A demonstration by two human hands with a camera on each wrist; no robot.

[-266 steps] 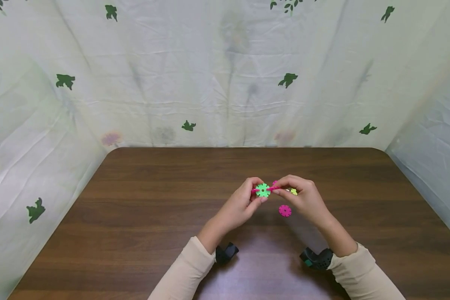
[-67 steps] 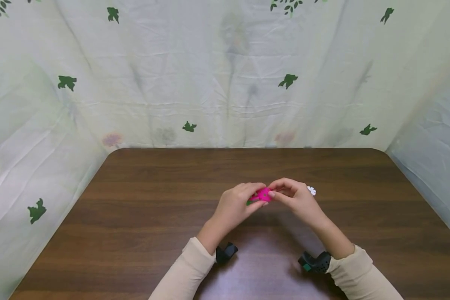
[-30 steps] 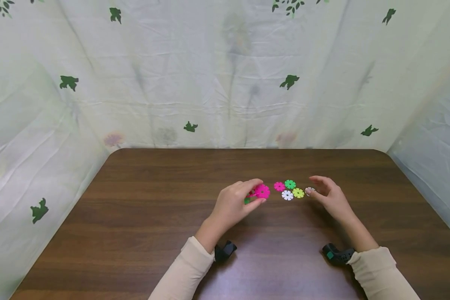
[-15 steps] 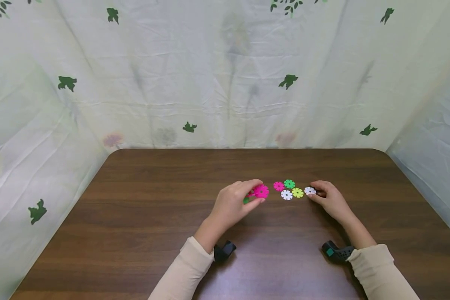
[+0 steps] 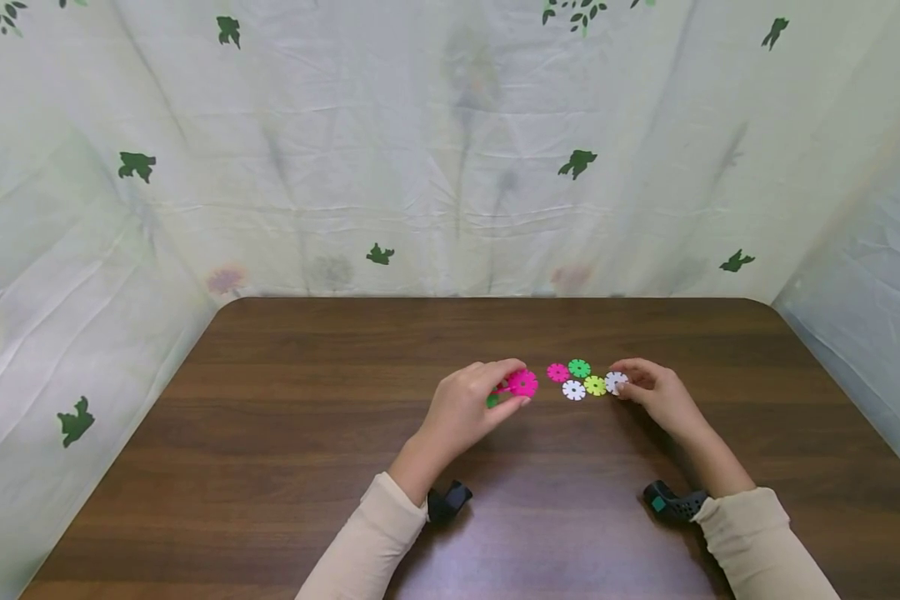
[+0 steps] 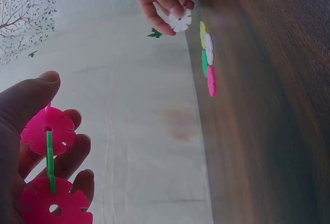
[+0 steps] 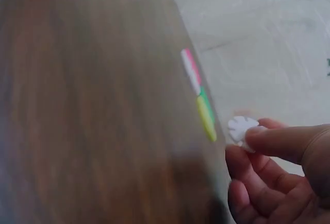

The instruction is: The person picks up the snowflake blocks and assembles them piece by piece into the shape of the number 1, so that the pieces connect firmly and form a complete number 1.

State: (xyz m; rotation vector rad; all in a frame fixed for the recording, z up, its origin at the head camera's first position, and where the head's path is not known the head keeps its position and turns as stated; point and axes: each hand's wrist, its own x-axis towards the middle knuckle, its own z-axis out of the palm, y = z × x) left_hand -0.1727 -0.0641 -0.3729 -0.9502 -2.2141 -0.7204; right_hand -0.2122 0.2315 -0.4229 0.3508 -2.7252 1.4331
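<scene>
My left hand [image 5: 465, 406] holds a chain of notched plastic discs. In the left wrist view, one pink disc [image 6: 49, 132] is slotted edge-on to a green disc [image 6: 50, 165], with another pink disc [image 6: 38, 203] at its other end. Part of the chain is hidden by the hand. My right hand [image 5: 663, 398] pinches a white notched disc [image 5: 615, 382] between thumb and fingers, and the right wrist view shows that disc [image 7: 242, 127] raised off the table. Between the hands lie loose pink [image 5: 558, 372], green [image 5: 580, 368], white [image 5: 573, 390] and yellow [image 5: 595, 385] discs.
The loose discs lie flat, close together, on the brown wooden table [image 5: 330, 467]. A pale curtain [image 5: 420, 167] with green bird shapes hangs behind the table's far edge and along its sides. Each wrist carries a black camera [image 5: 450, 502].
The hands were together at the chain earlier. The right hand has since moved right, reached the white disc and picked it up, shifting slightly left. The left hand stays nearly still.
</scene>
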